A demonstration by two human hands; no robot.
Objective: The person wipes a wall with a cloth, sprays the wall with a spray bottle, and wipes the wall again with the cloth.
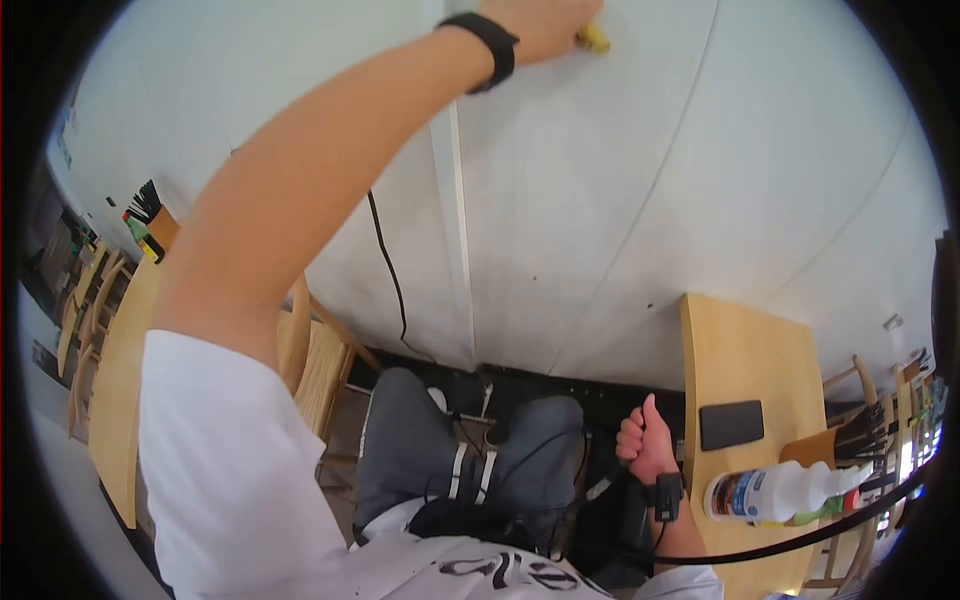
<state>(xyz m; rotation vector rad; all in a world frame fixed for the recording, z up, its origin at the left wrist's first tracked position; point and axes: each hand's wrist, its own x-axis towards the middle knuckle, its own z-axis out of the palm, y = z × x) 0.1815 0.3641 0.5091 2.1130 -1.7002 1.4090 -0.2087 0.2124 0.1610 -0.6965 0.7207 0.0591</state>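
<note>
My left hand [545, 25] is raised to the white wall [560, 170] at the top, partly cut off by the frame edge. Its fingers are closed on a small yellow object [594, 39] that sticks out beside them near the wall; what it is cannot be made out. A black band is round that wrist. Lower right, my right hand [645, 438] is curled into a fist with the thumb up, nothing visible in it. It is beside the edge of a wooden table [745, 360], with a black device strapped on its wrist.
On the right table lie a black phone [731, 425] and a white spray bottle [765, 494]. Another table [118, 400] at the left bears a green-capped bottle [144, 238] and a chopstick holder [162, 228]. A wooden chair [318, 370] stands near my legs; a black cable hangs along the wall.
</note>
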